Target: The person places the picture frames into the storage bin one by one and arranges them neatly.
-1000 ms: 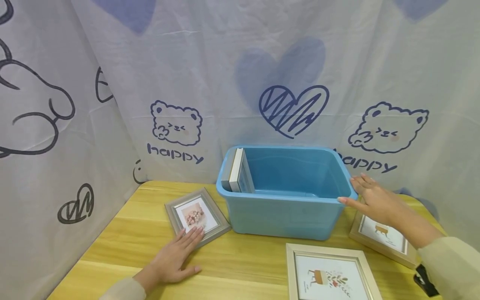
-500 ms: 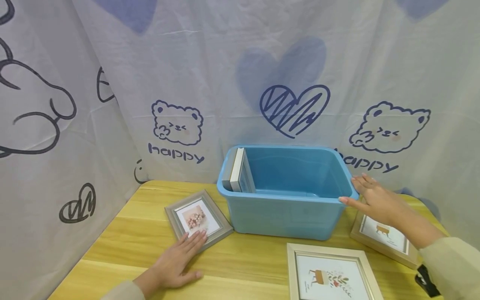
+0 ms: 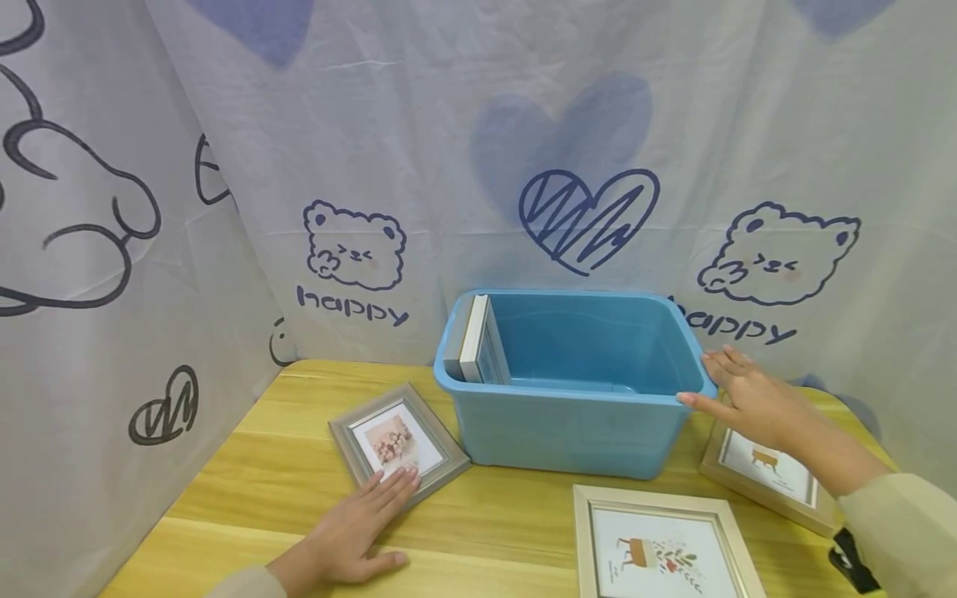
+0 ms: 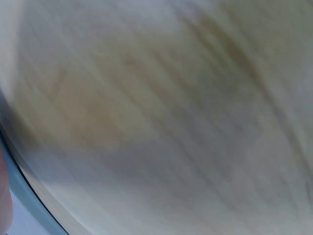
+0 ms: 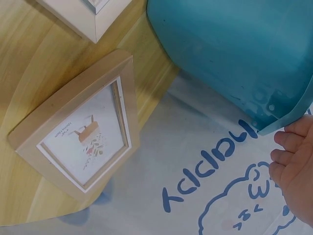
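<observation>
My left hand (image 3: 351, 531) lies with straight fingers on the lower edge of a grey picture frame (image 3: 396, 440), which shows a pink flower print and lies flat left of a blue plastic bin (image 3: 568, 432). The left wrist view is blurred and does not show this contact. At the bin's right end, my right hand (image 3: 751, 403) touches the rim, its fingers along the side and the thumb near the front corner. The right wrist view has those fingertips (image 5: 281, 156) against the rim's outside. Two picture frames (image 3: 478, 345) stand on edge inside the bin, at its left end.
A cream picture frame (image 3: 658, 544) lies in front of the bin. Under my right forearm is a thick wooden picture frame (image 5: 88, 132), with a small black object (image 3: 852, 561) near it. A printed white curtain (image 3: 359, 124) hangs behind the yellow wooden table (image 3: 247, 490).
My left hand has moved slightly right, and the grey picture frame has slid a little right and towards me under its fingers. My right hand stays at the bin's rim.
</observation>
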{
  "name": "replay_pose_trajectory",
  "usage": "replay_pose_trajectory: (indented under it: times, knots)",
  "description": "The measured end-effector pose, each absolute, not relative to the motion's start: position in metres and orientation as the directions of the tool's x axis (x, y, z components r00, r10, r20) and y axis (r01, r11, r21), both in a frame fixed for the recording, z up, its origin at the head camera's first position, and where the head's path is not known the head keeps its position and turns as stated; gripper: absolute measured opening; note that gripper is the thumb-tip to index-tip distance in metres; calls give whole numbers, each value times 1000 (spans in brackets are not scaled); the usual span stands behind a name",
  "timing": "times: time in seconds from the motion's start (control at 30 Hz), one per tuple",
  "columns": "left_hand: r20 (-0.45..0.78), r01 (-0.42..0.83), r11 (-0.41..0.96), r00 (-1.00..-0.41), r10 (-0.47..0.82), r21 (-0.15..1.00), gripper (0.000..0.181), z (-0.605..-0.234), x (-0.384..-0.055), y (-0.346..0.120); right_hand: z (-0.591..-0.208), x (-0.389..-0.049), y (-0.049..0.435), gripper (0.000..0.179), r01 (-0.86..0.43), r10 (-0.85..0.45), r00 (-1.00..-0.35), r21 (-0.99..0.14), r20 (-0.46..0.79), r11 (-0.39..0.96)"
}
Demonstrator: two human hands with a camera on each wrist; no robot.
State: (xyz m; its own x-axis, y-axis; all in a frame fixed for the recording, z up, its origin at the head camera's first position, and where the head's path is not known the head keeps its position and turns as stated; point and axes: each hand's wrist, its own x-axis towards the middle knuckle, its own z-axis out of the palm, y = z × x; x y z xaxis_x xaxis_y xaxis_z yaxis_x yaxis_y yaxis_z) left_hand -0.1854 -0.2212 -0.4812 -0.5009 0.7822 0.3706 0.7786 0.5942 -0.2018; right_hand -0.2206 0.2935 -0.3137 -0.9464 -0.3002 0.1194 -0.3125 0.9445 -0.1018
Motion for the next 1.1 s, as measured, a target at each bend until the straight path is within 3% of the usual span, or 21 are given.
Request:
replay_pose_trajectory:
  times: [0.8, 1.1]
  knots:
    - [329, 826, 525, -448, 832, -206, 78, -479, -175, -214, -313, -220, 293, 84, -314, -302, -946, -96, 115, 945]
    - [304, 839, 520, -459, 835, -163, 77, -476, -171, -213, -315, -220, 293, 85, -306, -295, -948, -93, 117, 947]
